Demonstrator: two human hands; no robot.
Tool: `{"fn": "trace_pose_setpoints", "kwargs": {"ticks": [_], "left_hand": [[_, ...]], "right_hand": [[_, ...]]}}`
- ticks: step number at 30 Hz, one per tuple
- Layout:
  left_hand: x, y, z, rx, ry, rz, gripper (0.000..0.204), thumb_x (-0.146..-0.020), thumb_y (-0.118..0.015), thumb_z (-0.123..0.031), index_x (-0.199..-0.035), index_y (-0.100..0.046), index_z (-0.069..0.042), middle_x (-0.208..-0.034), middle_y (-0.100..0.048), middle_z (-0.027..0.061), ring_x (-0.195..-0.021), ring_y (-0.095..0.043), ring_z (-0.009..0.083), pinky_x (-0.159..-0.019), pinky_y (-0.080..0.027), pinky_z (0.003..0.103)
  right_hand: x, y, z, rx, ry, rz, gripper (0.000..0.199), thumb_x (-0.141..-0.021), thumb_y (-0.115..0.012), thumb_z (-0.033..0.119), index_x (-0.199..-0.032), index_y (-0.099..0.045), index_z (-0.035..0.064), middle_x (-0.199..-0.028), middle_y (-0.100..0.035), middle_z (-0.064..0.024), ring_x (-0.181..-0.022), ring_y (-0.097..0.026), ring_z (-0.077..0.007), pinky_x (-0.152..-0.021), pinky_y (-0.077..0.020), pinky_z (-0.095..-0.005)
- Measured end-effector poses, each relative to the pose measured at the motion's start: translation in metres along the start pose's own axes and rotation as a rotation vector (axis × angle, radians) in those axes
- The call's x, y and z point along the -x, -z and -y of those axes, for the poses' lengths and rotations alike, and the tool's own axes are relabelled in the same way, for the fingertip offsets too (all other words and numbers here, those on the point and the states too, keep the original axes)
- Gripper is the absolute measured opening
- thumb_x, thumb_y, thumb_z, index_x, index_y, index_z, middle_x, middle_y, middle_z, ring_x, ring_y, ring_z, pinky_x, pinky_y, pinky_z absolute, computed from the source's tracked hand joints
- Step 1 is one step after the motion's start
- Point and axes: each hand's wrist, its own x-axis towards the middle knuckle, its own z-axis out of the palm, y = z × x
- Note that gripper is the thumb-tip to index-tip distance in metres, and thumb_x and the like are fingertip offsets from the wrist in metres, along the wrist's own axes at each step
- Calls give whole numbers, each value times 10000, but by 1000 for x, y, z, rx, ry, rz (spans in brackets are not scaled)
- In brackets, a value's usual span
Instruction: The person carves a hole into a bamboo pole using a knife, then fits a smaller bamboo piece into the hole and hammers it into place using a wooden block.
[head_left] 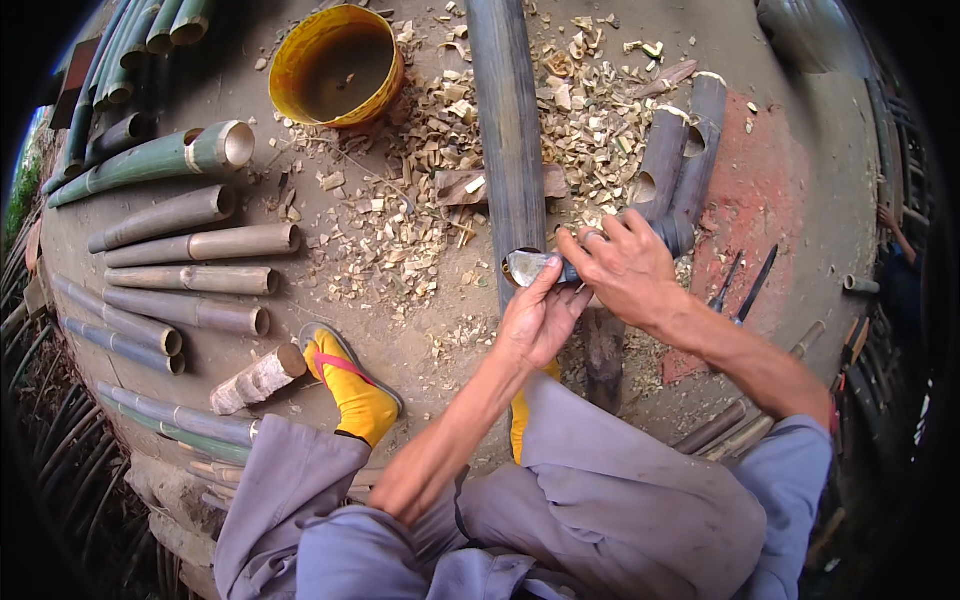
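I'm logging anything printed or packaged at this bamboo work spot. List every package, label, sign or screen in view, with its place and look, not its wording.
No packages, labels, signs or screens show.
Nearest to a container: round yellow plastic bucket, top left of centre, open, brownish inside, no label visible.
Both hands, left hand and right hand, work at the end of a dark bamboo pole; nothing printed there.

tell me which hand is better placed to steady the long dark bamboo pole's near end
Left hand: its fingers already touch the long dark bamboo pole's open end. The right hand is wrapped around a dark-handled tool.
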Motion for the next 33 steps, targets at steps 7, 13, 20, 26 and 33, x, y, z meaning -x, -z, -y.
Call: {"fn": "trace_pose_setpoints", "kwargs": {"ticks": [7,13,20,26,33], "left_hand": [[5,-17,-12,256,-148,9,359,-979,-449,-290,-1246,-484,-53,-1302,-526,68,-1238,-464,232,-1102,-319,424],[51,18,-9,-424,417,-190,255,-890,-577,-234,-1050,-567,-36,-1004,-621,102,-920,-602,219,-852,-505,365],[43,18,-6,-1131,54,-302,114,-889,-546,-136,-953,-575,-46,-809,-616,54,-673,-594,125,-639,-506,255],[23,-13,-3,-1206,-91,-175,119,-885,-546,-100,-987,-566,-41,-810,-604,49,-676,-581,107,-624,-491,238],[39,5,-8,-1163,-183,-266,134,-867,-567,-90,-986,-567,-29,-810,-616,63,-651,-588,122,-599,-494,240]], "right_hand": [[-108,38,-13,98,401,452,152,-728,-638,253,-714,-686,109,-639,-653,-50,-653,-663,-224,-594,-503,-355],[15,-16,-8,-555,-90,568,194,-674,-608,128,-802,-649,-13,-661,-640,-191,-666,-667,-327,-627,-552,-447],[160,-86,-6,-769,-1028,-414,412,-783,-585,210,-1076,-498,-66,-914,-587,-207,-834,-593,-319,-668,-495,-448],[201,-154,-109,-603,-1516,-411,450,-883,-584,258,-1199,-445,-31,-1049,-556,-248,-909,-576,-397,-743,-461,-478],[115,-134,-26,-373,-1304,-642,727,-835,-622,431,-1405,-301,113,-1123,-434,-200,-937,-469,-270,-747,-438,-442]]}}
